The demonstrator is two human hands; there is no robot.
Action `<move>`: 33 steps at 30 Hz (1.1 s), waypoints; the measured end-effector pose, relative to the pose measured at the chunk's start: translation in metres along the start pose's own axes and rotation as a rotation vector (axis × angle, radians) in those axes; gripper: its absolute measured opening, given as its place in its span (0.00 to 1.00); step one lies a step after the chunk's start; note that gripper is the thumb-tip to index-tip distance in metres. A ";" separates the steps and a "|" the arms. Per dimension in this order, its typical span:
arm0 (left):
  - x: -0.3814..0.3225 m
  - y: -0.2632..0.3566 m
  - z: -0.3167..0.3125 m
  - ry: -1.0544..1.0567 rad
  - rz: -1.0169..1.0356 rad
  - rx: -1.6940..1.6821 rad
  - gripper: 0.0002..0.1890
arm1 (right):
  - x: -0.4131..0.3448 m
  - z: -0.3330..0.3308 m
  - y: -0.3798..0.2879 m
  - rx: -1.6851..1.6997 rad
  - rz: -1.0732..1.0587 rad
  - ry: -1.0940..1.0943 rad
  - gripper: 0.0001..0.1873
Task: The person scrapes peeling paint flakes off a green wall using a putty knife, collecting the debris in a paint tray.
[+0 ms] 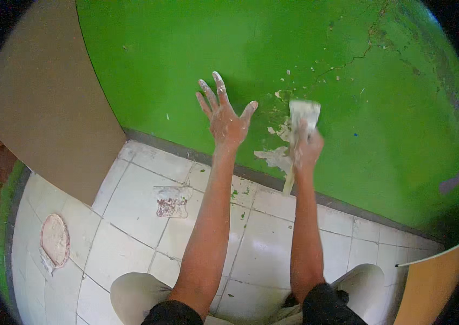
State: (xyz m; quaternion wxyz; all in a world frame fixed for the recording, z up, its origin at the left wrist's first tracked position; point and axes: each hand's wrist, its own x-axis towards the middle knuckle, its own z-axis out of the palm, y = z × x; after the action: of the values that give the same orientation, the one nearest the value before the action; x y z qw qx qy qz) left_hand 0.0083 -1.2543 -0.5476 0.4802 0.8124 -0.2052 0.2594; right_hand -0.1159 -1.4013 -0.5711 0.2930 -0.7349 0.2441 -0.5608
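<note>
My right hand [309,148] grips a putty knife [306,110]. Its wide, whitish blade points up against the green wall [221,36], slightly blurred, and the pale handle end sticks out below my hand. To its left, my left hand [228,122] is spread at the wall, fingers apart, holding nothing; white dust coats the fingertips. Between and below the hands, a bare patch [275,157] shows whitish where the green paint is gone. Smaller chipped spots [288,73] lie above the blade, and a jagged crack [351,61] runs up to the right.
On the white tiled floor [132,195] lies a flat, stained spreader blade [172,202]. An oval, plaster-smeared container [55,240] stands farther left. Green paint flakes [242,192] are scattered below the wall. A brown panel [50,89] borders the left, a tan board [432,280] the lower right.
</note>
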 end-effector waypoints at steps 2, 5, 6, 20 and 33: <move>-0.003 -0.005 -0.004 -0.019 -0.023 -0.009 0.57 | 0.034 0.007 -0.049 0.147 0.159 -0.140 0.25; -0.004 -0.012 -0.012 0.021 0.014 -0.027 0.55 | 0.052 0.010 -0.099 0.369 0.338 -0.168 0.25; -0.005 -0.011 -0.013 0.007 -0.017 -0.056 0.53 | 0.044 0.007 -0.101 0.371 0.368 -0.210 0.25; -0.035 -0.022 0.016 -0.112 -0.528 -0.392 0.17 | -0.032 0.007 -0.012 0.243 0.437 -0.244 0.22; -0.113 -0.028 0.104 -0.472 -0.759 -0.982 0.16 | 0.050 -0.056 -0.141 0.182 0.223 -0.620 0.08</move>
State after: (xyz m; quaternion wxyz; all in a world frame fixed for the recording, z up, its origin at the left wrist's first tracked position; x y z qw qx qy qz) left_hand -0.0409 -1.3239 -0.6782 0.7950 0.5499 -0.0988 -0.2362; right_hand -0.1529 -1.3442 -0.4269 0.4773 -0.8100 0.1710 -0.2946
